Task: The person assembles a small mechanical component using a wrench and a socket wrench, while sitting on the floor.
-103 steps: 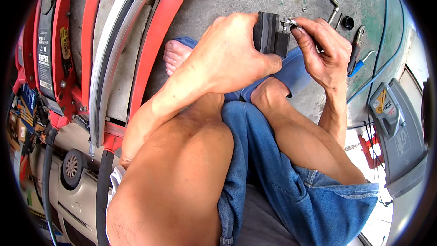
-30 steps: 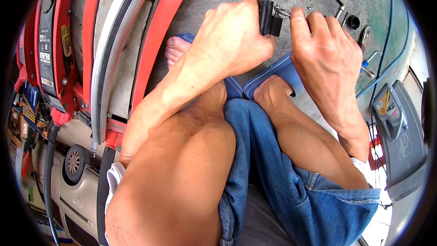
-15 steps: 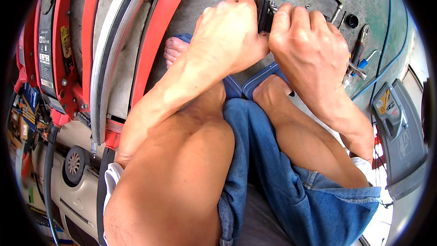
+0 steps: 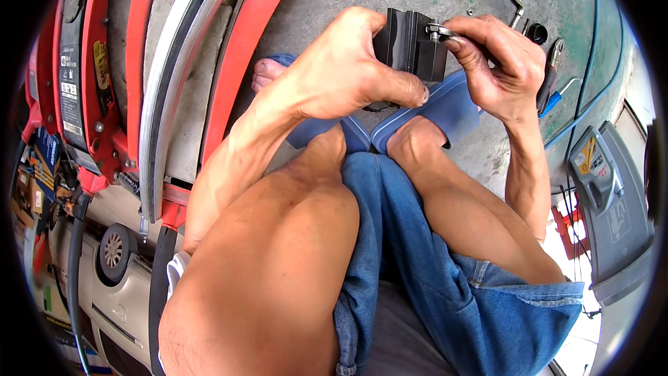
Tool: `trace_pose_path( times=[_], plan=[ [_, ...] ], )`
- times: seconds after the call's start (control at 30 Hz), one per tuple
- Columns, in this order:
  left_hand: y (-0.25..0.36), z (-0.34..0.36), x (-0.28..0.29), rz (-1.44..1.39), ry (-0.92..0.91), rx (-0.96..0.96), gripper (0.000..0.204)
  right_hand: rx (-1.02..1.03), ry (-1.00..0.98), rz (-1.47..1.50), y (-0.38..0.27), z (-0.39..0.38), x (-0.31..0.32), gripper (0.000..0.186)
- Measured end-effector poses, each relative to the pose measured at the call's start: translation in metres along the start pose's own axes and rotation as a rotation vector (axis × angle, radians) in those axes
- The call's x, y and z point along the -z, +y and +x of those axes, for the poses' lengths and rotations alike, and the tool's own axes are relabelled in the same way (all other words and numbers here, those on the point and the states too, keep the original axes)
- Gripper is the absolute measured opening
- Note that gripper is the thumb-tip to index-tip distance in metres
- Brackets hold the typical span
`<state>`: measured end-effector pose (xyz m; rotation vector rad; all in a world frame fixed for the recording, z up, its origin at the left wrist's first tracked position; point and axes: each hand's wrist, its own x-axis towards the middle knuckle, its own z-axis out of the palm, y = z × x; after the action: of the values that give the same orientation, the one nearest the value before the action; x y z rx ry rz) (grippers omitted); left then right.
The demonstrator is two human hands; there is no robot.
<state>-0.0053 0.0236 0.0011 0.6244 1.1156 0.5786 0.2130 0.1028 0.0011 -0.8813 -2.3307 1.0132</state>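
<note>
Over my feet, my left hand (image 4: 358, 69) grips a black block-like metal part (image 4: 428, 61) with grooved sides, its thumb stretched along the near side. A small silver bolt (image 4: 434, 35) stands at the part's right end. My right hand (image 4: 506, 63) pinches a silver wrench (image 4: 447, 30) between thumb and fingers. The wrench's end sits at the bolt head; whether it is fully around it I cannot tell. Most of the wrench is hidden behind my right fingers.
Right of my right hand lie a socket-ended wrench (image 4: 516, 10), a black ring-like cap (image 4: 536, 33), pliers (image 4: 554, 63) and a blue-handled hook tool (image 4: 553, 104). Red metal frames (image 4: 240, 49) stand at left. A blue hose (image 4: 597, 83) runs along the right. Blue slippers (image 4: 459, 108) are on my feet.
My right hand has turned and shifted right, away from the part, and its fingers now pinch the wrench at the bolt. My left hand has rolled over, so the black part shows more.
</note>
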Motion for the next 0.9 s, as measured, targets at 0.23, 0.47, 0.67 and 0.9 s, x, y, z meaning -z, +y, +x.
trace_pose_path(
  times=[0.23,0.47,0.67,0.9],
  plan=[
    [-0.007,-0.001,-0.006,-0.129,-0.061,0.024,0.018,-0.049,-0.030,0.069,0.007,-0.010,-0.007,0.013],
    [0.003,-0.003,-0.014,-0.089,-0.023,-0.059,0.014,-0.021,-0.077,-0.068,0.002,-0.007,0.010,0.019],
    [0.001,-0.004,-0.013,0.088,0.025,-0.040,0.024,-0.032,-0.048,-0.229,-0.015,-0.006,0.016,0.021],
    [0.011,-0.007,-0.014,0.360,0.165,-0.021,0.031,0.108,-0.076,-0.584,-0.031,-0.003,0.014,0.025]
  ],
)
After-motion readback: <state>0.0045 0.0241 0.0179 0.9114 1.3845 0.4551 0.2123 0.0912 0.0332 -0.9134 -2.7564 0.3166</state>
